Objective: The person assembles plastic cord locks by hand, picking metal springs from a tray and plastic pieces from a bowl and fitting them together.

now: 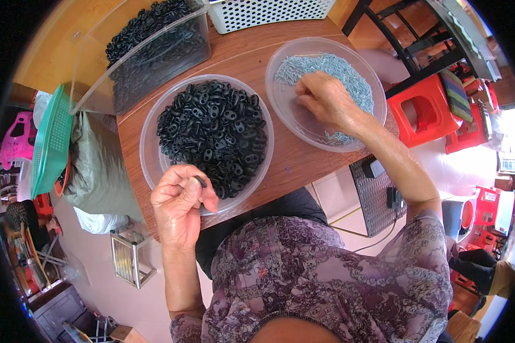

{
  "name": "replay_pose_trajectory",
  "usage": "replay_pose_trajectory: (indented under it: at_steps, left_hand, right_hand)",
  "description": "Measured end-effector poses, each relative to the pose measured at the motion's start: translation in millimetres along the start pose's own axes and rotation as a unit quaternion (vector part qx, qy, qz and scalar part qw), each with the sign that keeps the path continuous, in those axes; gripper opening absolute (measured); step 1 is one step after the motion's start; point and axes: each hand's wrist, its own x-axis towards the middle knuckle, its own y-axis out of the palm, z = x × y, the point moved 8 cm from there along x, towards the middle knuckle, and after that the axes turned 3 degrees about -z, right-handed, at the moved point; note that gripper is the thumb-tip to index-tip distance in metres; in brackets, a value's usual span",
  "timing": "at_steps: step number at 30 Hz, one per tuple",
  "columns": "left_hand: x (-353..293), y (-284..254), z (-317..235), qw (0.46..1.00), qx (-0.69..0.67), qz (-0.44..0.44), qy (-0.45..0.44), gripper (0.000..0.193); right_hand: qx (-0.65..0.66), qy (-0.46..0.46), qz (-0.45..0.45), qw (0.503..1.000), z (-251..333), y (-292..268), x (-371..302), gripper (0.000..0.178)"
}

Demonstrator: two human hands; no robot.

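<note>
My left hand [180, 197] is at the near left rim of a clear round tub [150, 128], pinching one small black plastic piece [201, 181] between thumb and finger. That tub is heaped with small black oval plastic pieces [212, 131], several showing two holes. To its right stands a second clear round tub [280, 117], holding many short silvery-blue metal pins or screws [349, 80]. Over this tub my right hand [326, 100] is bent down with its fingers curled together. Whatever those fingertips may hold is hidden.
Both tubs rest on a brown wooden table [240, 54]. At the back left is a clear bin [149, 63] of more black pieces, beside a white perforated basket [269, 16]. A red stool [420, 111] stands right; a full sack [100, 166] and a green basket [51, 140] sit left.
</note>
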Motion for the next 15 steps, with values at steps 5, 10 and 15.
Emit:
replay_pose_trajectory:
  at_steps: [5,10,15]
  left_hand:
    - [-1,5,4,1.000,0.006,-0.011,0.001,0.014]
    - [0,7,9,0.999,0.023,-0.030,0.002,0.018]
    - [6,16,13,1.000,-0.012,-0.028,0.009,0.013]
  right_hand:
    - [0.023,-0.046,-0.027,0.998,3,-9,-5,0.008]
    - [0.101,-0.055,-0.075,0.990,59,-22,-13,0.011]
    - [0.225,-0.115,-0.106,0.962,125,-1,-20,0.013]
